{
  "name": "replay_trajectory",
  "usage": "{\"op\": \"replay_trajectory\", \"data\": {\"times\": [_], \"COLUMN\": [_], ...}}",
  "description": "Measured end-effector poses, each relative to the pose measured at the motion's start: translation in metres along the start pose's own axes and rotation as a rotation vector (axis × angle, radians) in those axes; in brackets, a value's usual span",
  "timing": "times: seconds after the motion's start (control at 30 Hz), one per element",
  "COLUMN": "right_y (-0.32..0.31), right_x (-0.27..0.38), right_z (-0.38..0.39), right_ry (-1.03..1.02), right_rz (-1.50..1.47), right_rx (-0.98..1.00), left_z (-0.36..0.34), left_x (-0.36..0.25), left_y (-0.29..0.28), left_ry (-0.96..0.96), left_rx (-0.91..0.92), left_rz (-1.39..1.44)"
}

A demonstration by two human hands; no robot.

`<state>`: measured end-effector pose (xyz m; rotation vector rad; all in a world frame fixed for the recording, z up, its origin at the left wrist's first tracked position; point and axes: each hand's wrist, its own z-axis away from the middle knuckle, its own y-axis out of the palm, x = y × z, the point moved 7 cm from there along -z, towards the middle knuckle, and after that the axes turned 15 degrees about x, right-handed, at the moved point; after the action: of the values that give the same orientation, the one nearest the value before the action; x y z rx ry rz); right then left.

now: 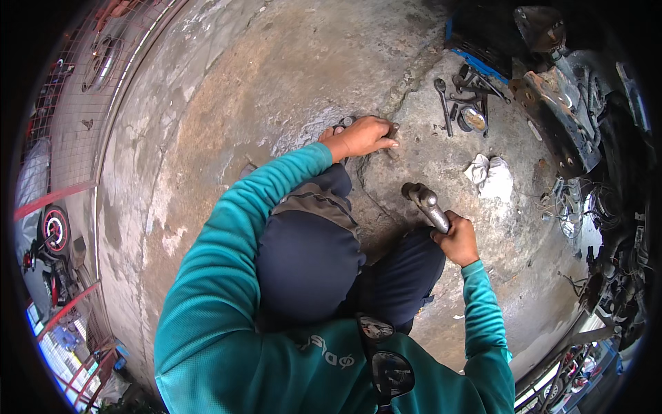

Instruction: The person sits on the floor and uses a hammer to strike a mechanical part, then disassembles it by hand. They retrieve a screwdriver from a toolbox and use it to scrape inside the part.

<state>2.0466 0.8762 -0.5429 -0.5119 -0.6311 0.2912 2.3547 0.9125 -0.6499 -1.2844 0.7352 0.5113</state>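
Note:
My left hand (362,138) is closed around a small metal piece (392,130) at the floor just beyond my bent knees, its exact shape partly hidden by my fingers. A few small metal parts (347,122) lie just behind that hand. My right hand (456,236) grips the shaft of a metal hammer (429,201), whose head is raised off to the right of the left hand, above my right knee. A crumpled white rag (494,178) lies on the floor to the right of the hammer.
Wrenches and metal tools (476,103) lie on the concrete floor (207,110) at the upper right, near a blue-edged dark case (483,55). Piled metal parts (607,207) line the right side. A red mesh fence (55,200) runs along the left, with a wheel (56,231) beside it.

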Motion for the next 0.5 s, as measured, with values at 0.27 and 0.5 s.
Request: {"op": "replay_trajectory", "data": {"times": [0.27,0.5], "right_y": [-0.046,-0.086], "right_x": [0.063,0.115], "right_z": [0.038,0.071], "right_ry": [-0.089,-0.211], "right_rz": [-0.44,-0.495], "right_rx": [-0.175,-0.218], "left_z": [-0.004,-0.001], "left_x": [-0.024,-0.02], "left_y": [-0.004,0.007], "left_ry": [0.079,0.199], "left_rx": [0.076,0.055], "left_rz": [-0.082,-0.083]}}
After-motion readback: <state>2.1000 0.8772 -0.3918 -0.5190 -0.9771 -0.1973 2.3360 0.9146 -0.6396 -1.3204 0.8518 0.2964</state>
